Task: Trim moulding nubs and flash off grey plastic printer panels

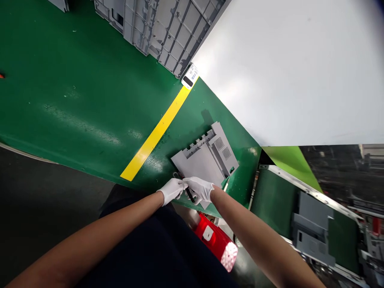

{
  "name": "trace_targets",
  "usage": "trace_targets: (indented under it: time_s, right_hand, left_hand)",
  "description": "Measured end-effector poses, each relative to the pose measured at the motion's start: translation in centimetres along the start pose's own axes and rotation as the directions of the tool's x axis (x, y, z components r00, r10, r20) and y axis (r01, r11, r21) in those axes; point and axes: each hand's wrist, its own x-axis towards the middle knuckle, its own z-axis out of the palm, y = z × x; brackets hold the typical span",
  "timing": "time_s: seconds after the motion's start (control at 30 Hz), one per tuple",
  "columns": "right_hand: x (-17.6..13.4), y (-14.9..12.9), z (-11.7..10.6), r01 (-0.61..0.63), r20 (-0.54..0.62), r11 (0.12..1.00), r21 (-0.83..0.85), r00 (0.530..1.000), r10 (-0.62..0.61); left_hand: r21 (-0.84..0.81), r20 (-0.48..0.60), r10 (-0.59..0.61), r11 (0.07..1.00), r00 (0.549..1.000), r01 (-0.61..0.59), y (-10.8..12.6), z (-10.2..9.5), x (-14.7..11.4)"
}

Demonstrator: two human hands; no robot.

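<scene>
A grey plastic panel (200, 163) with two vent grilles and a notched edge lies tilted near the front edge of the green table. Over its near corner, my two white-gloved hands meet, fingertips together. My right hand (199, 189) is closed around a slim black-handled tool (190, 195); its exact kind is partly hidden by the fingers. My left hand (173, 189) is closed in a pinch against the right fingertips, and what it pinches is too small to make out. A small dark looped piece (177, 175) shows just beyond the left fingers.
Large ribbed grey panels (171, 34) stand at the table's back, by a small white device (190, 76). Yellow tape (159, 134) crosses the green tabletop (75, 100). A white board (294, 72) fills the upper right. Another grey part (313, 228) rests on a conveyor (271, 200); a red object (214, 240) sits below.
</scene>
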Motion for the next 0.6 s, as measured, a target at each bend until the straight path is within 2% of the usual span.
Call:
trace_targets:
  time_s: [0.07,0.13,0.23,0.33,0.43,0.6]
  right_hand:
    - [0.3,-0.6,-0.3,-0.107,0.158,0.991,0.085,0.983,0.093]
    - [0.5,-1.1,-0.5,-0.192,0.208,0.976,0.107,0.964,0.167]
    - [0.5,-1.6,-0.3,-0.25,0.189,0.962,0.107,0.955,0.228]
    - [0.4,-1.9,0.2,-0.255,0.145,0.96,0.115,0.96,0.237]
    - [0.5,-2.1,0.8,-0.274,0.115,0.955,0.115,0.959,0.261]
    - [1.2,-1.6,1.8,-0.27,0.053,0.956,0.119,0.963,0.265]
  left_hand:
    - [0.057,0.023,0.016,0.998,1.0,-0.017,0.1,-0.6,-0.6]
    - [0.114,0.016,0.023,0.993,1.0,-0.024,0.2,-1.5,-1.3]
    - [0.157,-0.08,0.06,0.986,0.995,-0.046,0.6,-3.3,-2.0]
    - [0.162,-0.137,0.146,0.979,0.98,-0.123,1.3,-4.7,-1.8]
    - [0.177,-0.14,0.199,0.969,0.97,-0.174,1.9,-5.1,-1.3]
    - [0.209,-0.147,0.22,0.96,0.964,-0.187,2.2,-5.0,-1.0]
